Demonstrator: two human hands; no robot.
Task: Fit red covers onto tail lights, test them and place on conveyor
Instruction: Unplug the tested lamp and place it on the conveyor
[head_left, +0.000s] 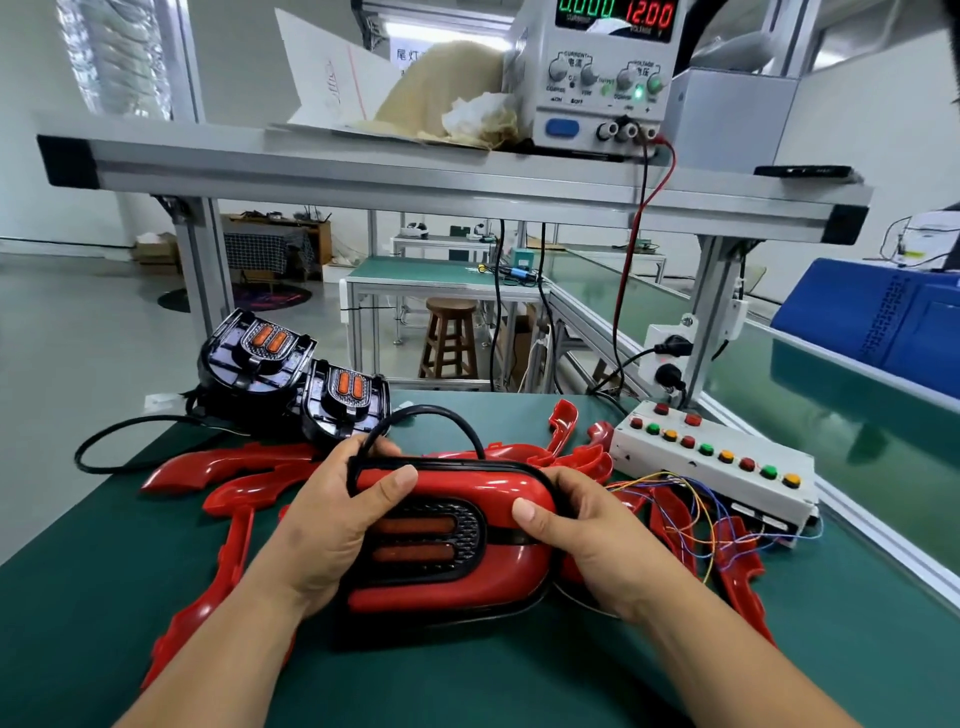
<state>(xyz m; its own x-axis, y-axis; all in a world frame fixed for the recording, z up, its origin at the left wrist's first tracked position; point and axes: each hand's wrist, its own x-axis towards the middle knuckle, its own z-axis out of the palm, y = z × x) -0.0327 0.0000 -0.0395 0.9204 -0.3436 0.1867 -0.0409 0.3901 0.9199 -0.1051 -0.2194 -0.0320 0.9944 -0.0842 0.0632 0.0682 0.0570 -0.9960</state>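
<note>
Left rear of the green bench mat (467, 675): two uncovered tail lights (257, 358) side by side, touching, propped tilted with faces toward camera, orange bars upright. In front of them, loose red covers (218, 462) spread across the mat, some overlapping.

Centre, near the front edge: one tail light (431, 540) with a red cover (509, 493) on it. Long axis runs left-right, lens face up toward the camera, the two orange bars horizontal. Its black lead (431, 409) arcs off the far side.

Left hand (332, 525) grips the left end, thumb flat on the cover face and fingers curled round the far edge. Right hand (587, 540) grips the right end, thumb pressed on the cover; the other fingers wrap behind, so can't tell how they lie.

Right: white test box (717, 467) with red, green and yellow buttons, coloured wires (691, 525) trailing over more covers. Power supply (602, 73) on the shelf above shows 0.000 / 12.00. Conveyor belt (831, 395) runs along the far right.
</note>
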